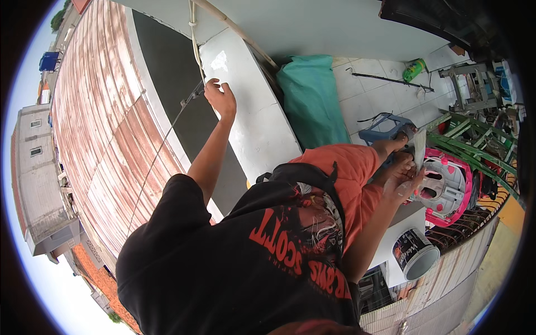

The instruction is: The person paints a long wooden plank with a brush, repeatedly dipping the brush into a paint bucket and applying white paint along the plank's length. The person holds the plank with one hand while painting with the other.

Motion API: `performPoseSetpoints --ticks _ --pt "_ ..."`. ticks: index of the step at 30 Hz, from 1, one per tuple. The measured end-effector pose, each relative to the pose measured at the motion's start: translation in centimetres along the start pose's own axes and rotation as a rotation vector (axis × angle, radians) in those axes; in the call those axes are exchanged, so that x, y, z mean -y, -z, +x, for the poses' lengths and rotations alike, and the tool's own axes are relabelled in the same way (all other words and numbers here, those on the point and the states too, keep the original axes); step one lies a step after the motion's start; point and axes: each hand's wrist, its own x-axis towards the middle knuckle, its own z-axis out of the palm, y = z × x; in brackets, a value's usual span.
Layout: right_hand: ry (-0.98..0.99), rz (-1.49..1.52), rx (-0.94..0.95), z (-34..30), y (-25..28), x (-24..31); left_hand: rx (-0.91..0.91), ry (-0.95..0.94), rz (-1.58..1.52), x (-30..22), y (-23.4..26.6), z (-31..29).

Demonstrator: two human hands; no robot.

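My left hand (221,99) is raised at the white ledge (251,106), beside thin pale cables (196,53) and a dark clamp on a wire (192,95). Its fingers are bent, with a gap between thumb and forefinger; whether they touch the cables I cannot tell. On the other side, my right hand (399,187), smudged with white, grips a flat pale blade-like piece (419,149) that stands upright; its exact kind is unclear. My bare feet (403,162) are just beyond that hand. White patches (219,60) mark the ledge.
Corrugated roofing (106,106) slopes away at left. A green tarp (312,100) lies past the ledge. Near my feet are a blue stool (382,125), a pink-rimmed grey plastic piece (446,187) and a green ladder (472,139). A bucket (416,254) stands at lower right.
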Motion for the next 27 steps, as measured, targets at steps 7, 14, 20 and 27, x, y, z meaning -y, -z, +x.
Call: performPoseSetpoints --ticks 7,14,20,27 --pt "-0.326 0.839 0.193 -9.5 -11.6 5.3 -0.216 0.403 0.337 3.5 1.4 -10.2" --pt "-0.479 0.897 0.356 -10.0 -9.6 5.7 0.067 0.438 0.377 4.3 1.7 -11.5" --pt "-0.467 0.966 0.431 -10.3 -10.1 6.5 0.15 0.468 0.398 2.6 3.5 -12.7" --pt "-0.597 0.928 0.544 -10.7 -12.0 7.7 0.124 0.481 0.416 2.1 3.5 -13.2"
